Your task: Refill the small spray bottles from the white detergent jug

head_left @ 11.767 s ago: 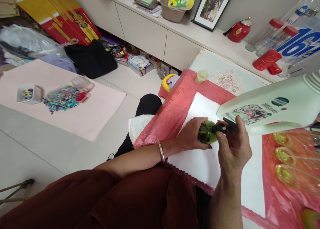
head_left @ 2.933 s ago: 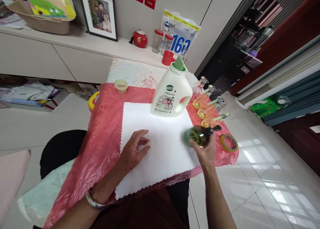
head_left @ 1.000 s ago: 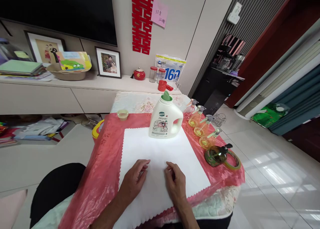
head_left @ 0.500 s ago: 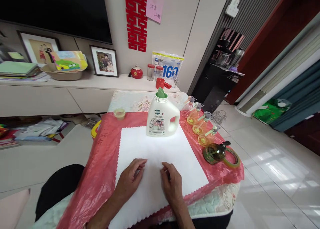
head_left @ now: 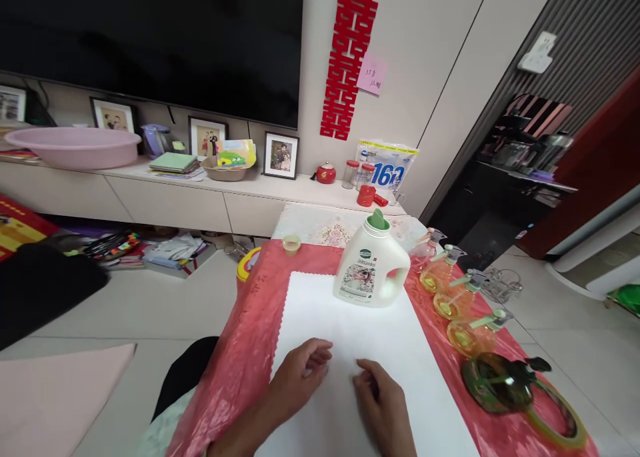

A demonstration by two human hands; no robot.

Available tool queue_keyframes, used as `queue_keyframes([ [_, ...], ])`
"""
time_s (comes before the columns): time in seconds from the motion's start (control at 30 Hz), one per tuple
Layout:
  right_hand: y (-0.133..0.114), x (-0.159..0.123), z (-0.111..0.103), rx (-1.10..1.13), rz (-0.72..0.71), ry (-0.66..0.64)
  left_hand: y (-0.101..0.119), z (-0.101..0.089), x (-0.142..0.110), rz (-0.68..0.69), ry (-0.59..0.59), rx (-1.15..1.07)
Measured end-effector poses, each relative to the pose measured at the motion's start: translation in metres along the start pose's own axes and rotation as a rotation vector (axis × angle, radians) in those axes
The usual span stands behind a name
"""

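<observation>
My left hand [head_left: 303,373] rests at the white scallop-edged mat [head_left: 320,310], its fingers loosely curled, thumb apart, nothing in them. Across a small gap, my right hand [head_left: 383,404] is held the same way, open and holding nothing. Beyond both hands, a cream detergent jug [head_left: 367,264] with a green spout stands upright on the mat, its handle to the right. Neither hand touches it. Several clear pump bottles [head_left: 453,297] line the right side of the red plastic table cover [head_left: 240,337]. A dark green pump bottle [head_left: 500,382] lies nearer me, beside a roll of tape [head_left: 560,410].
A small round cup [head_left: 291,245] sits at the cover's far left corner. Behind the table, a low cabinet [head_left: 260,207] carries a red pot [head_left: 326,173], lidded jars, picture frames and a pink basin [head_left: 75,145]. A wire rack [head_left: 500,285] is at the right.
The view has swung to the left, so the table and its things appear farther right and lower. My hands stay loosely curled over the mat; the jug has not moved on it.
</observation>
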State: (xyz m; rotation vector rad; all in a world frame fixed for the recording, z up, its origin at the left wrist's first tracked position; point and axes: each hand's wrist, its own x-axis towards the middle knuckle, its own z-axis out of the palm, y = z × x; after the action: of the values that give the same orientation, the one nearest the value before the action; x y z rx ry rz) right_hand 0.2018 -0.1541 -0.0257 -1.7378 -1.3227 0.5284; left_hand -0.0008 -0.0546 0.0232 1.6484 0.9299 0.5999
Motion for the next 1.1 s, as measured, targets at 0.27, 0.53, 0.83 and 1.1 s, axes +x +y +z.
queue_keyframes([
  [0.27, -0.084, 0.032, -0.028, -0.040, -0.132, 0.015, 0.073, -0.023, -0.012, -0.081, -0.101, 0.202],
  [0.53, -0.110, 0.005, 0.026, -0.223, -0.388, 0.462, 0.038, 0.002, -0.020, 0.347, 0.418, 0.864],
  [0.83, -0.087, 0.002, 0.033, -0.504, -0.300, 0.331, 0.014, 0.011, -0.020, 0.215, 0.335, 1.184],
  [1.1, -0.083, 0.003, 0.031, -0.579, -0.274, 0.315, 0.025, 0.008, -0.032, 0.282, 0.513, 1.257],
])
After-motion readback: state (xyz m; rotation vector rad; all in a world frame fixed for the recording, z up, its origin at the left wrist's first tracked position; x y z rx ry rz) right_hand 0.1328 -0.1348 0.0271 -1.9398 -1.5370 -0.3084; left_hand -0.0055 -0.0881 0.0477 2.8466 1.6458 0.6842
